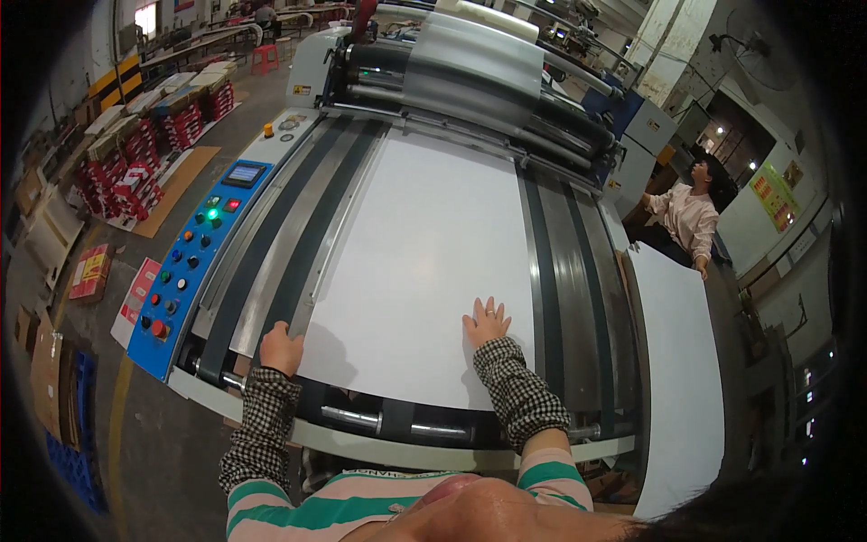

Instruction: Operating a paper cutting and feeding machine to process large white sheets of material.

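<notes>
Nearest the camera, a green-striped top. Ahead, a large white sheet: lies mid-bed, from below a black roller to near the front edge, under the right hand and just beside the left hand. Forearms reaching forward in checked sleeves. Right: fingers spread over the sheet, gripping nothing. Left: fingers curled at its left edge; cannot tell whether pinching it. Beneath, a metal machine bed; past its right edge, another white sheet and a co-worker; along its left edge, a blue control panel.
</notes>
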### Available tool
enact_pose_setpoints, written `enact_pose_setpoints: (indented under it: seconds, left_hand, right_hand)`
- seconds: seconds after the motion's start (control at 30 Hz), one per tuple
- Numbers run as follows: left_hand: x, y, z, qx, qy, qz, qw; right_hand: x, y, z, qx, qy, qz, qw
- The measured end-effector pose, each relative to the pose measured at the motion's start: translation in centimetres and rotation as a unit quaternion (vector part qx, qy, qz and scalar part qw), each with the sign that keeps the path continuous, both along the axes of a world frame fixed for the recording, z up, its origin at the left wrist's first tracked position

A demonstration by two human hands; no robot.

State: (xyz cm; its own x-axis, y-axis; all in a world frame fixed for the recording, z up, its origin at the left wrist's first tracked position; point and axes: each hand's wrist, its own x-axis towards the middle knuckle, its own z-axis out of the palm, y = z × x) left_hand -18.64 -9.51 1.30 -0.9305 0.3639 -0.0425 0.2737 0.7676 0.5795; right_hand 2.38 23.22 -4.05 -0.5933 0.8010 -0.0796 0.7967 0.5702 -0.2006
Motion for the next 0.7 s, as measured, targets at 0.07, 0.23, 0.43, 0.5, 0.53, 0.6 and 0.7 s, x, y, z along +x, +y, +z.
enact_pose_setpoints:
  seconds: [0.07, 0.23, 0.43, 0.5, 0.53, 0.6, 0.7]
  left_hand:
    - [1.0, 2.0, 0.8, 0.037, 0.020, -0.021, 0.999]
    - [2.0, 2.9, 0.2, 0.079, 0.029, -0.039, 0.996]
    - [2.2, -0.8, -0.4, 0.069, -0.002, 0.022, 0.997]
    - [2.6, -0.1, -1.6, 0.063, 0.017, 0.004, 0.998]
    - [3.0, 0.6, -2.4, 0.077, 0.025, -0.034, 0.996]
    - [4.5, 2.3, -3.1, 0.099, -0.003, -0.096, 0.990]
    - [10.1, 6.6, -3.0, 0.103, -0.100, -0.199, 0.969]
  right_hand:
    - [0.7, 3.5, -0.4, -0.037, 0.128, 0.082, 0.988]
    - [13.0, 8.1, -0.3, 0.234, 0.218, 0.103, 0.942]
    - [38.7, 5.2, 6.9, 0.340, -0.174, -0.534, 0.755]
    - [42.2, 3.2, 9.2, 0.083, -0.228, -0.600, 0.762]
    - [42.7, 3.4, 8.0, 0.074, -0.178, -0.587, 0.786]
    - [38.9, 2.2, 7.8, 0.054, -0.158, -0.530, 0.831]
    - [32.2, 1.9, 3.4, -0.101, -0.207, -0.313, 0.921]
